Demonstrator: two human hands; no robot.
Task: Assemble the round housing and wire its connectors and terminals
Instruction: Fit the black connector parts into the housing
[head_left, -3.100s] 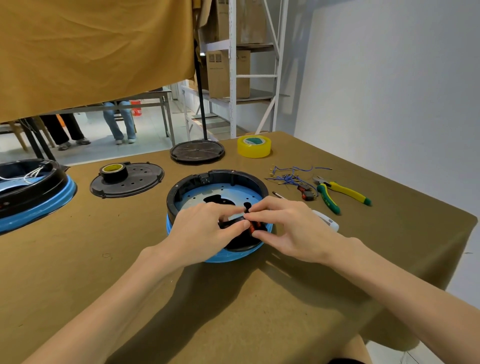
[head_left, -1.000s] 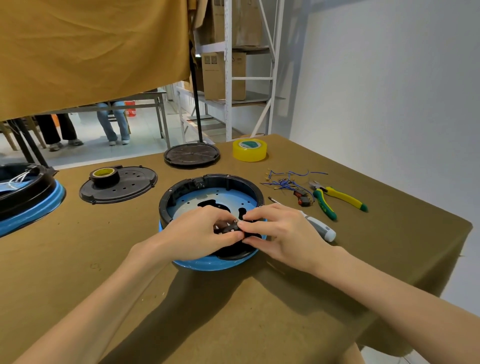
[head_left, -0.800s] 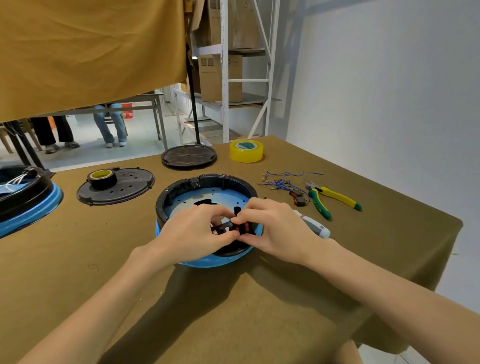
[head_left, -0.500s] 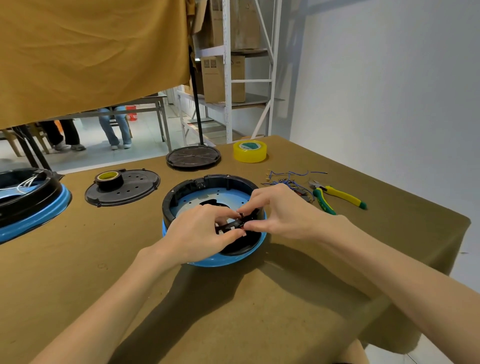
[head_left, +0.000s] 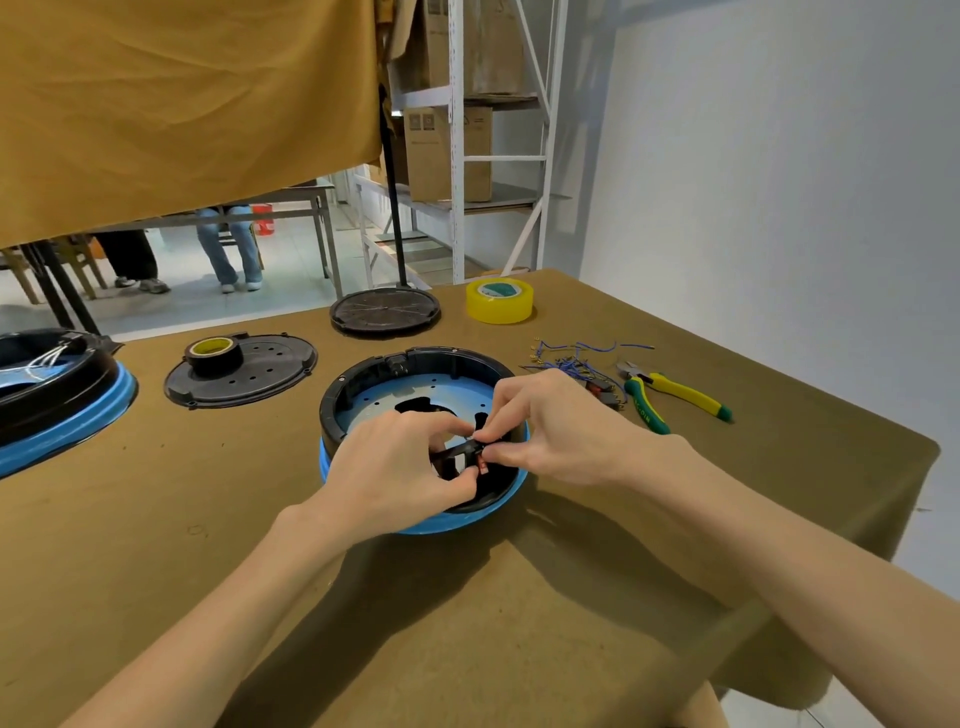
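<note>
two hands: the left hand (head_left: 395, 467) and right hand (head_left: 556, 431) meet over the near rim, each pinching a small black connector block with a red tab (head_left: 467, 456).
housing: the round black housing on its blue base ring (head_left: 363, 379) sits mid-table, open, light blue plate showing inside.
done: seemingly little; no wires visible inside.
left: loose blue wires with terminals (head_left: 576, 358) lie beside the yellow-green pliers (head_left: 670, 397); the black perforated cover disc (head_left: 244, 371) is not fitted.

No legible text; printing on cardboard boxes (head_left: 447, 150) and pliers (head_left: 675, 397) too blurred.
</note>
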